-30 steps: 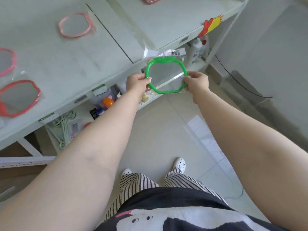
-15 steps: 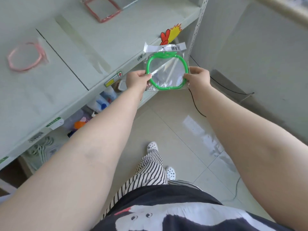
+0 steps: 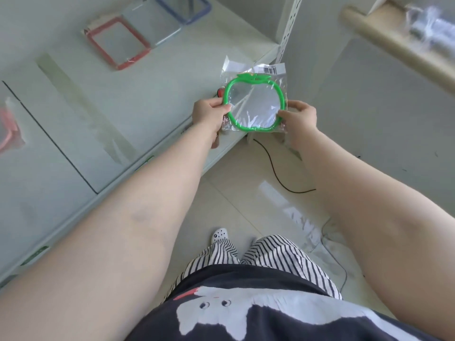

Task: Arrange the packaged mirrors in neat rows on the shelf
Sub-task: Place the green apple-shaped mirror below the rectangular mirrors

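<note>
Holding a green mirror point(image 3: 253, 105) in its clear bag, out in the air by the right end of the shelf point(image 3: 152, 94). Left hand point(image 3: 209, 114) pinching the left side of the green rim, fingers curled round it. Right hand point(image 3: 299, 116) pinching the right side the same way, thumb on the front. Not yet down on the shelf, it seems; partly over the front edge, partly over the floor point(image 3: 246, 193).

Already lying flat on the shelf: a red square mirror point(image 3: 118, 44) near the back, a blue mirror point(image 3: 187, 8) just beside it, touching or a bit on top, hard to tell. A pink mirror point(image 3: 8, 130) far off at the left edge, blurry.

Step in hand, by the look of it: bringing the green mirror over to find its spot. Lots of bare shelf in front of the red and blue ones.

Next move, most likely: reach a little forward and left, lower the bag flat onto the shelf, line it up straight with the others so a row starts to show. Then let go with both hands. Best to set it well back from the edge, since a slippery bag may slide off.
</note>
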`<state>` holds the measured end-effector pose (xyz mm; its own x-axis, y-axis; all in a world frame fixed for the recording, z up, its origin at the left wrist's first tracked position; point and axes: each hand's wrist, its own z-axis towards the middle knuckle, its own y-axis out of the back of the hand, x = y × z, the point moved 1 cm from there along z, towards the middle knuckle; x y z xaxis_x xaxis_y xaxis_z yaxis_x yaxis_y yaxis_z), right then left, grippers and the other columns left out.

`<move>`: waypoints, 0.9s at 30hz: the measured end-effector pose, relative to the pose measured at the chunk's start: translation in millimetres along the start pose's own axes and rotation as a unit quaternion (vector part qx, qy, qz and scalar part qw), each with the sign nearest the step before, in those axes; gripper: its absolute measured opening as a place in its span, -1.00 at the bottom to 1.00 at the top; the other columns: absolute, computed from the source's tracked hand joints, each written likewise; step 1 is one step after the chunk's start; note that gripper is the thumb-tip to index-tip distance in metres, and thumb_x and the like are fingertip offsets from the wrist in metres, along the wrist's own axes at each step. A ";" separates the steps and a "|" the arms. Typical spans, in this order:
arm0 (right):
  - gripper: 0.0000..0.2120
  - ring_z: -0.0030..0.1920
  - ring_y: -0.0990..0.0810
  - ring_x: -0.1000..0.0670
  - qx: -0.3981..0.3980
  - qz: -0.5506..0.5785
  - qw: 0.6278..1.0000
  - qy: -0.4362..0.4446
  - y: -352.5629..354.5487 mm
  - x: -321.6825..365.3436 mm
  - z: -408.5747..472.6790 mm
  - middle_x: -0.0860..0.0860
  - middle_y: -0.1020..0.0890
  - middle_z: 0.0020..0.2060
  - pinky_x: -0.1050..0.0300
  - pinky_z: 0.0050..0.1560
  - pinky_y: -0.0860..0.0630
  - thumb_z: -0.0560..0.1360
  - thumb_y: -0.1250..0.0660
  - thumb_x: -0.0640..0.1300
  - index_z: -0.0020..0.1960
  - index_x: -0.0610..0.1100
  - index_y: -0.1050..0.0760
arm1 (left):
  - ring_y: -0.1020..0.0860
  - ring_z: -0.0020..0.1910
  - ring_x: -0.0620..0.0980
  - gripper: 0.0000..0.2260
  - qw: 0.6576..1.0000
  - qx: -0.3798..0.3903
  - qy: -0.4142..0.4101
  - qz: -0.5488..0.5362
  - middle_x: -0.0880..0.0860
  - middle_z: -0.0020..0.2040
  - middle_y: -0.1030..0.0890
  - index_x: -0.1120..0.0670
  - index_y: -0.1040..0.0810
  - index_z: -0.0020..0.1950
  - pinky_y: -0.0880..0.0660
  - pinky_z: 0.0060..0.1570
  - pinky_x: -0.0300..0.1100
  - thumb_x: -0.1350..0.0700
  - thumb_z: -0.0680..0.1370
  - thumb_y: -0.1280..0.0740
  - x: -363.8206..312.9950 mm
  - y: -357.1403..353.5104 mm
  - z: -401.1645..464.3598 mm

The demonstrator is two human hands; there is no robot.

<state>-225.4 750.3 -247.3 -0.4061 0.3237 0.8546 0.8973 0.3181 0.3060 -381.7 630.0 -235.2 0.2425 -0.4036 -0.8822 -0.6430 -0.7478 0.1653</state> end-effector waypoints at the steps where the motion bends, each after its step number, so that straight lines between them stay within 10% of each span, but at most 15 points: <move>1: -0.64 -0.17 -0.66 -0.07 0.004 -0.004 1.000 0.003 -0.9 6.5 7.4 -0.10 -0.69 -0.02 0.00 0.00 -0.65 0.37 -0.39 -0.31 0.14 -0.08 -0.58 | -0.52 -0.32 -0.08 -0.74 1.000 -0.005 0.001 -0.003 0.05 -0.12 -0.61 0.12 -0.62 0.18 -0.45 -0.58 -0.42 0.23 0.49 -0.40 -3.2 -3.5 7.6; 6: -0.62 -0.12 -0.70 -0.09 0.041 0.002 0.999 0.001 -10.0 37.9 57.6 -0.11 -0.68 -0.03 -0.03 -0.05 -0.66 0.41 -0.40 -0.29 0.21 -0.08 -0.56 | -0.60 -0.20 0.00 -0.79 0.998 -0.057 0.010 -0.007 0.04 -0.15 -0.67 0.09 -0.68 0.06 -0.61 0.06 -0.09 0.20 0.43 -0.46 -24.6 -22.0 43.8; 14: -0.67 -0.05 -0.69 -0.09 0.121 -0.028 0.992 0.026 -11.2 87.1 145.0 -0.13 -0.65 0.08 0.02 0.06 -0.63 0.46 -0.38 -0.33 0.19 -0.09 -0.55 | -0.64 -0.17 0.06 -0.75 0.984 -0.148 0.047 -0.083 0.11 -0.08 -0.68 0.12 -0.65 0.13 -0.62 0.04 -0.06 0.22 0.45 -0.44 -49.5 -71.8 85.6; 27: -0.65 -0.25 -0.61 -0.04 0.208 -0.097 0.972 0.044 -71.4 139.9 211.3 -0.03 -0.59 -0.31 0.08 0.02 -0.61 0.43 -0.38 -0.33 0.19 -0.11 -0.58 | -0.56 -0.44 -0.13 -0.71 0.960 -0.228 0.068 -0.149 0.12 -0.09 -0.62 0.22 -0.58 0.21 -0.58 -0.28 -0.30 0.29 0.49 -0.39 -75.8 -66.8 147.3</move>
<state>-382.7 961.2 -238.3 -0.5282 0.1509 0.8356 0.6506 0.7043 0.2840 -464.1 788.2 -244.3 0.4783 -0.1777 -0.8600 -0.1536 -0.9811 0.1173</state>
